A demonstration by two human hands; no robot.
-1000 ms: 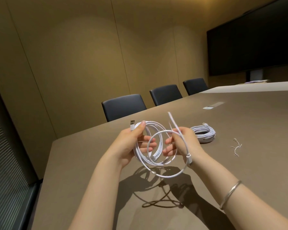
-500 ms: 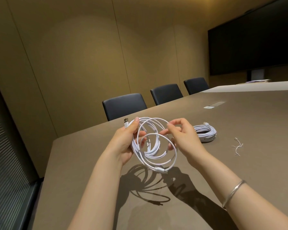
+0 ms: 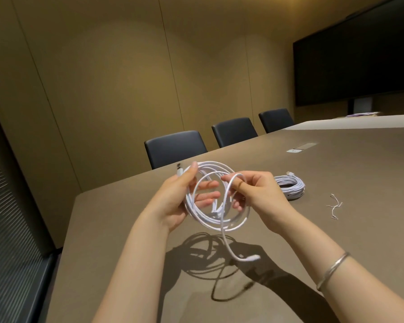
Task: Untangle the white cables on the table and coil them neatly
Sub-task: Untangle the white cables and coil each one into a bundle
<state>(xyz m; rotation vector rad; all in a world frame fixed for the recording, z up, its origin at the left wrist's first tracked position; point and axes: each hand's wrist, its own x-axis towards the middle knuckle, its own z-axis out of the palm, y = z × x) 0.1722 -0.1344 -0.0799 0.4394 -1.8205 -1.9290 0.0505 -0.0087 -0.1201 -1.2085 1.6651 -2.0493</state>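
Head view: left hand (image 3: pixel 177 197), right hand (image 3: pixel 254 194) both grip round white cable coil (image 3: pixel 210 220), smooth, glossy.

The cable (image 3: pixel 210 215) is showing white, the table (image 3: pixel 336 173) grey-brown, the chairs (image 3: pixel 175 145) dark, perhaps black, the bracelet (image 3: pixel 331 269) silver.

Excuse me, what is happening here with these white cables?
A person is winding a white cable into loops above the table. The left hand grips the loop bundle with the USB plug by its thumb, and the right hand pinches the newest loop. One free end hangs down, not yet wound in. A finished coil already lies on the table, with a small twist tie beside it.
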